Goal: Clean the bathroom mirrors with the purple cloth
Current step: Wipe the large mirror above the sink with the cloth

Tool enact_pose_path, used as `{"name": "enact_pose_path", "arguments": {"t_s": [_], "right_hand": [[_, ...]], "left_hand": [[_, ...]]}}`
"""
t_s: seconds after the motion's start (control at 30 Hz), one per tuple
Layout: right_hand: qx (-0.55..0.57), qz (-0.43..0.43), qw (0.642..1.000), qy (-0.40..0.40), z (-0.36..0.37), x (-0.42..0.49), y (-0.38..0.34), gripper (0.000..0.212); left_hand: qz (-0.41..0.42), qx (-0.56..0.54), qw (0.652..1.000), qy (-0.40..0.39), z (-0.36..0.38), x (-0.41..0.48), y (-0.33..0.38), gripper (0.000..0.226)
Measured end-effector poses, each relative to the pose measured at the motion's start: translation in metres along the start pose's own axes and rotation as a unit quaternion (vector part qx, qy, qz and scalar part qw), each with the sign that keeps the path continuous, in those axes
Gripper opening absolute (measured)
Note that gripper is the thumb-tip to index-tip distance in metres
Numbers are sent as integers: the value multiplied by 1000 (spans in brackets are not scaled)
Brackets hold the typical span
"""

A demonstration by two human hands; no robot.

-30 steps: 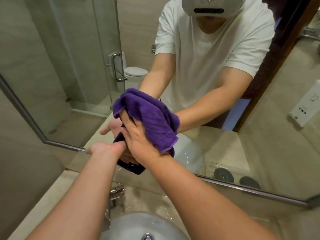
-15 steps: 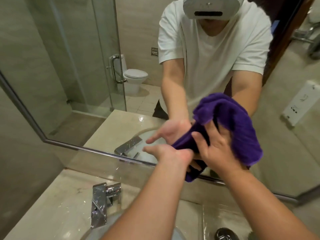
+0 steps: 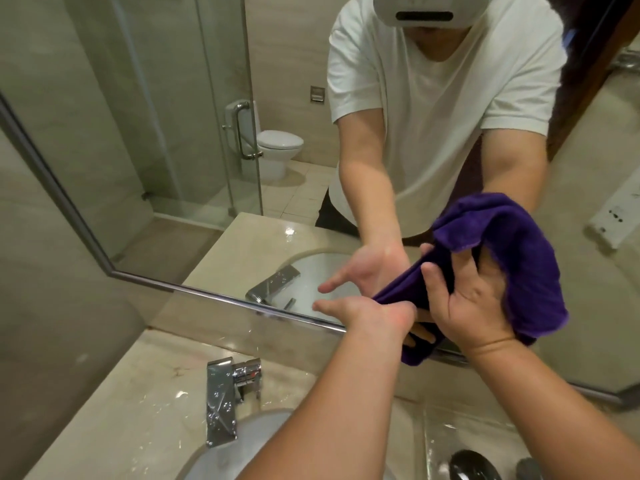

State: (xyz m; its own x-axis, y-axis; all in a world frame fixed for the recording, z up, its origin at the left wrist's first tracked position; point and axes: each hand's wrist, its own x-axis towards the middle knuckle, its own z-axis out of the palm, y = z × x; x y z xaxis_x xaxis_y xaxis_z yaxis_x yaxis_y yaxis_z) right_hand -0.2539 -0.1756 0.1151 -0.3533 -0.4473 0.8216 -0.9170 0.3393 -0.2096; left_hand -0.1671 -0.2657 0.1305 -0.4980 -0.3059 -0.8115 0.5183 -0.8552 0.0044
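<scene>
Pressing purple cloth [image 3: 519, 258] against mirror [image 3: 173, 133] lower edge; left hand [image 3: 374, 315], right hand [image 3: 474, 306] flat.

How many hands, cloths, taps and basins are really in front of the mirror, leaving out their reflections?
Hands: 2, the left hand and the right hand
Purple cloth: 1
Chrome tap: 1
White basin: 1
Total: 5
</scene>
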Motion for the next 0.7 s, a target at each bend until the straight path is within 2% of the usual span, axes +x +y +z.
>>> {"name": "enact_pose_path", "arguments": {"t_s": [0.03,0.07,0.23,0.37,0.53,0.63,0.7], "right_hand": [[5,-2,1000,-2,6,-1,-6,53],[16,-4,1000,-16,10,0,-13,52],[37,-64,997,-26,39,7,-59,48],[37,-72,995,-52,69,13,-100,51],[60,-92,991,-74,114,23,-158,57],[95,-109,986,-82,147,33,-198,58],[106,-104,982,-118,174,37,-231,60]], "left_hand": [[-23,-77,997,8,-1,3,6,123],[-45,-109,993,-12,2,2,12,113],[-87,-189,978,1,-11,35,66,114],[-78,-200,977,13,-20,52,117,97],[-70,-202,977,-14,-26,54,195,108],[-52,-225,973,0,-29,53,254,114],[-41,-228,973,6,-32,56,297,116]]}}
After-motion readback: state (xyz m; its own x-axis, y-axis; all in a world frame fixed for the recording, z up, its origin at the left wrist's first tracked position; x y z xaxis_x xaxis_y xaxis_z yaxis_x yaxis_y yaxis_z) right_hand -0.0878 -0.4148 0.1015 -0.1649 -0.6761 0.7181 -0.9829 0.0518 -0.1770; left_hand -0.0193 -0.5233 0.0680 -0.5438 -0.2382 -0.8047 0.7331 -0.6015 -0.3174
